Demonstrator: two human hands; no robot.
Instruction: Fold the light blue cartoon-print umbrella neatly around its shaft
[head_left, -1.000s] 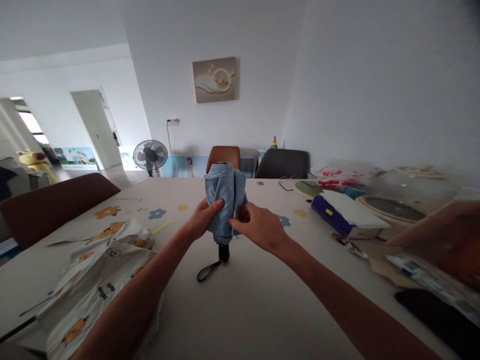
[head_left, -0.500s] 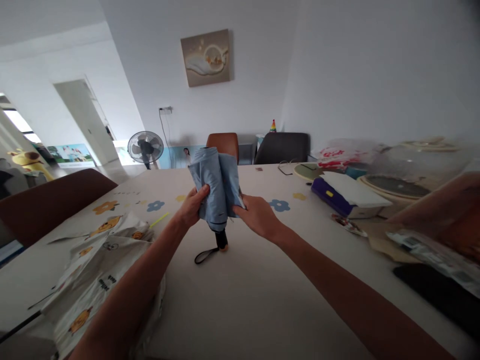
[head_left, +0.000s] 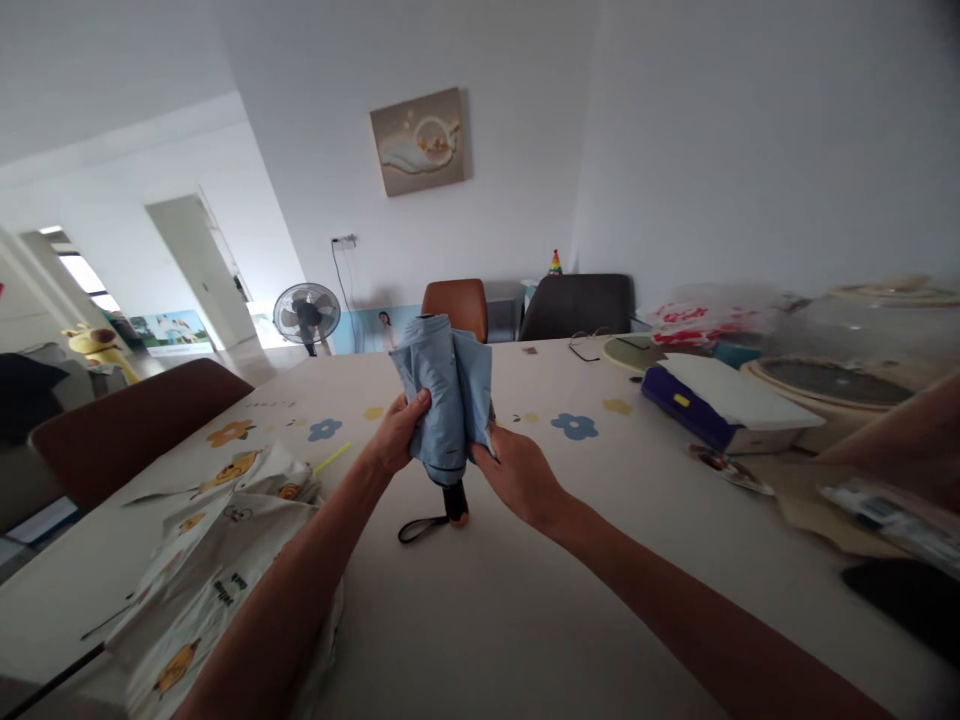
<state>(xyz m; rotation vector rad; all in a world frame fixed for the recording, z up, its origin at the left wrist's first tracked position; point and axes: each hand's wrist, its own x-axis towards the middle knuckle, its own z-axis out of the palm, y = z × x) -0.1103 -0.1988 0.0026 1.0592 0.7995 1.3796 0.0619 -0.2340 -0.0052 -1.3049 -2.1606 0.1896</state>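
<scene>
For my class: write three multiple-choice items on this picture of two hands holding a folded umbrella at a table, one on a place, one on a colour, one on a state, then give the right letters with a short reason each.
1. Where does the umbrella's handle rest?
A. on the table
B. on a chair
C. on the floor

2. What colour is the umbrella's canopy?
A. red
B. light blue
C. black

3. How does the umbrella stand?
A. opened wide
B. lying flat
C. folded and upright, held by both hands

Answers:
1. A: the dark handle's end touches the table, with its wrist strap lying beside it.
2. B: the gathered fabric is pale blue.
3. C: the left hand and the right hand grip the bunched canopy from either side, with the handle pointing down.
</scene>
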